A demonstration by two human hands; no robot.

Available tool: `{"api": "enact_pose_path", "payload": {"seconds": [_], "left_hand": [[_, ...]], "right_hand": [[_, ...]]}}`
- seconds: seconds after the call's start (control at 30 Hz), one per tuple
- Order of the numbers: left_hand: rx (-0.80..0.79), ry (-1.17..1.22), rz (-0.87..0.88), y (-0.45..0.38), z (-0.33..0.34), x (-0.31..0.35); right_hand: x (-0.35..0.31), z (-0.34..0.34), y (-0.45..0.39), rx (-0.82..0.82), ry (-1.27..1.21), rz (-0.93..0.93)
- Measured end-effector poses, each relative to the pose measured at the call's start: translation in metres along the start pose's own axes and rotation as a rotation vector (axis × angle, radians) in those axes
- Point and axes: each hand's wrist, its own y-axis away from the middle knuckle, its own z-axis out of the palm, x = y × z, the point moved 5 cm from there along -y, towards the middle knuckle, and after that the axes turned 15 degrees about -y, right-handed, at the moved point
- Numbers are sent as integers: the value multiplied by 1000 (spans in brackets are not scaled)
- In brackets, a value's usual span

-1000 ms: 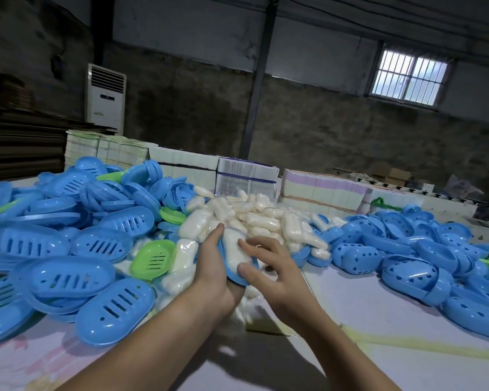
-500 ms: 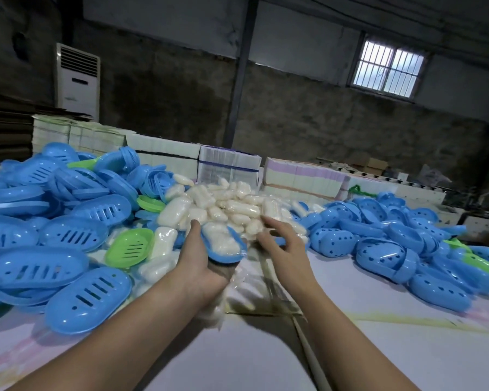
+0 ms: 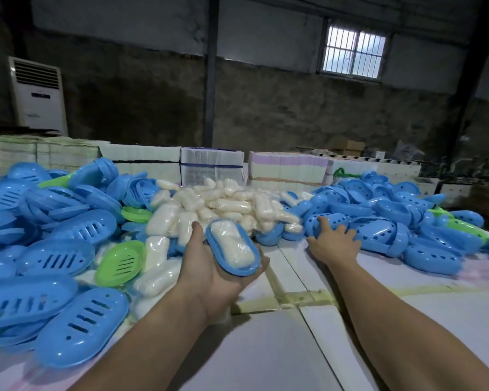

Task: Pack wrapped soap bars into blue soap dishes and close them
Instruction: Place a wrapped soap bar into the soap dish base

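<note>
Far left, a big heap of blue slotted lids (image 3: 54,258) spills across the white table (image 3: 308,348), with a green slotted lid (image 3: 120,263) tucked among them near the front. Behind them stands a white air-conditioning unit (image 3: 37,94) against the wall, and stacks of flat cartons (image 3: 209,165) line the table's back edge. Centre stage, a mound of wrapped soap bars (image 3: 223,201) sits between the two blue heaps.

Now the left hand (image 3: 212,275): palm up, fingers curled under a blue dish base (image 3: 233,249), thumb up along its left edge, held just above the table in front of the soap mound. Inside that base lies one wrapped soap bar (image 3: 232,245), filling it nicely, no lid on it.

Across to the right, the right hand (image 3: 333,241) reaches out, fingers spread and laid onto a blue dish half with round holes (image 3: 378,235) at the near edge of the right-hand pile (image 3: 407,210). Touching it, yes, but whether the fingers have closed round it I cannot tell.
</note>
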Motion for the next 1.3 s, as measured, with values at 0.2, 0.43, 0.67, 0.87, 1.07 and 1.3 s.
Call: {"api": "enact_pose_path", "payload": {"seconds": [0.2, 0.43, 0.67, 0.87, 1.07, 1.3], "left_hand": [[-16, 23, 40, -5, -1, -2], [-79, 6, 80, -4, 0, 5], [-35, -58, 156, -4, -4, 18], [-50, -99, 175, 2, -10, 22], [-47, -92, 165, 3, -9, 19], [-73, -115, 166, -4, -17, 13]], "right_hand": [[22, -20, 7, 161, -134, 13], [-42, -71, 46, 373, -347, -241], [-127, -74, 149, 309, -433, -761], [-140, -57, 180, 36, -446, -954], [-134, -35, 165, -332, -777, -810], [-132, -26, 163, -462, -1098, -697]]}}
